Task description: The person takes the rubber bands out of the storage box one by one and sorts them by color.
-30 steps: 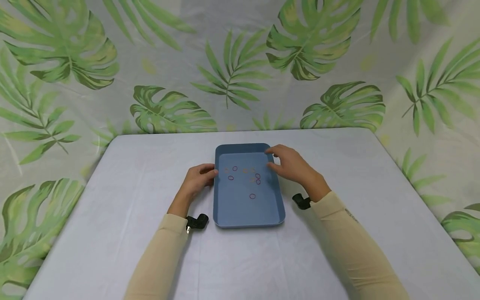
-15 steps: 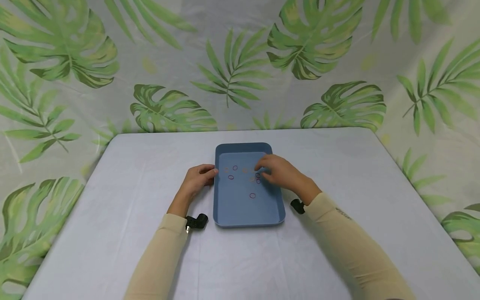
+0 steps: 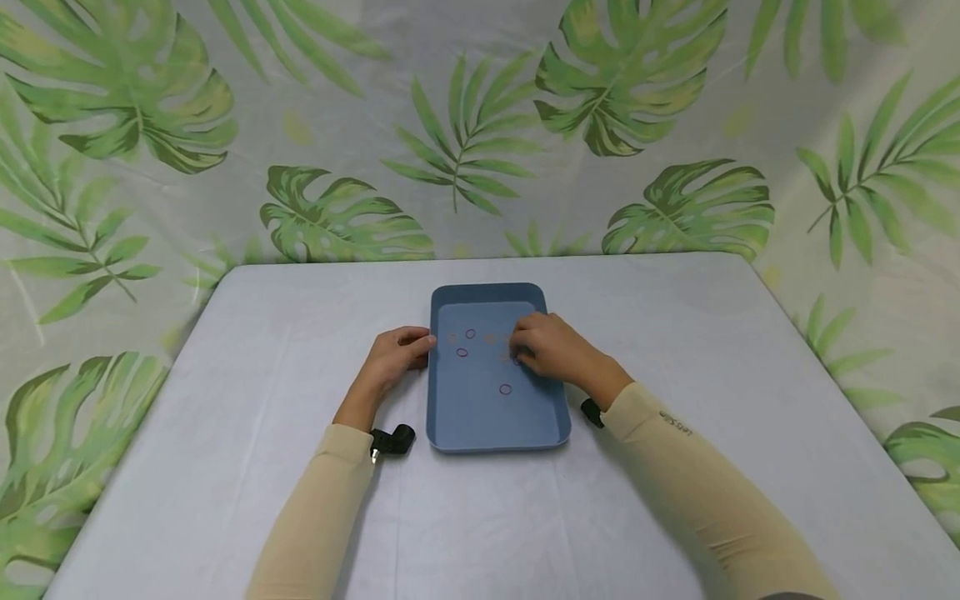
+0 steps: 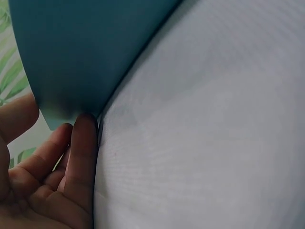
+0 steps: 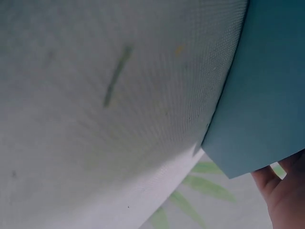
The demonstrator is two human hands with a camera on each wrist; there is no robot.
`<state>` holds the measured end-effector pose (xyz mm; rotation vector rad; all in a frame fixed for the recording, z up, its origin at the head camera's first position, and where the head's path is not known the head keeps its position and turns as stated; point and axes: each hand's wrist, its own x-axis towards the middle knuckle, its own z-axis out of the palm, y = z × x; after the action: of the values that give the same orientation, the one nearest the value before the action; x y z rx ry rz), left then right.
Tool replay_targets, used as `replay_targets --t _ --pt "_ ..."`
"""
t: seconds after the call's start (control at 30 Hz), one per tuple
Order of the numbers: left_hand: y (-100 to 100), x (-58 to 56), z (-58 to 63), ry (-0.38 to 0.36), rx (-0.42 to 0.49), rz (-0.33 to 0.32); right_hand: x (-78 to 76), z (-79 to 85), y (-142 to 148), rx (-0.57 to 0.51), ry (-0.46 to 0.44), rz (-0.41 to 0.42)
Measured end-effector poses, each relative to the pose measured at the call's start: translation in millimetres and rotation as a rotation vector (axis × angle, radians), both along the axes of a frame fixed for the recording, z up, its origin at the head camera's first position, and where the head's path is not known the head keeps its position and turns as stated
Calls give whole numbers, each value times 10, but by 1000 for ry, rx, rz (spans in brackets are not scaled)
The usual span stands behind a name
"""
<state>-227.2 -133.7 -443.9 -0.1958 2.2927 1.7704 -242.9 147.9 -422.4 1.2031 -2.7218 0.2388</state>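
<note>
A blue rectangular tray lies on the white-covered table, with several thin red and orange rings, like small rubber bands, scattered in it. One red rubber band lies apart, nearer the front. My left hand holds the tray's left side, thumb at the rim and fingers against the outer wall. Over the right half of the tray, my right hand reaches down with bent fingers among the bands. Its fingertips are hidden in both views, so whether they pinch a band is unclear.
More red bands and faint orange bands lie in the tray's back half. The white tablecloth surrounds the tray. Behind the table hangs a leaf-patterned cloth. Each wrist wears a small black camera.
My right hand has moved from the tray's right rim inward and down to the bands, its fingers closing together. The left hand stays at the tray's left side.
</note>
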Motion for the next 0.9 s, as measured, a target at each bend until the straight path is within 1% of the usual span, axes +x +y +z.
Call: replay_targets --t 0.17,0.53,0.77,0.9 --pt "-14 -3 5 -8 9 -5 -7 -3 -11 24 -12 -22" --pt "-23 -17 -24 -1 -1 -1 -3 -12 -14 54 -6 -27" --pt "-8 -7 -2 14 6 -1 -5 -10 -9 66 6 -33" --pt "-10 1 -11 7 9 0 1 -9 -15 63 -8 -41"
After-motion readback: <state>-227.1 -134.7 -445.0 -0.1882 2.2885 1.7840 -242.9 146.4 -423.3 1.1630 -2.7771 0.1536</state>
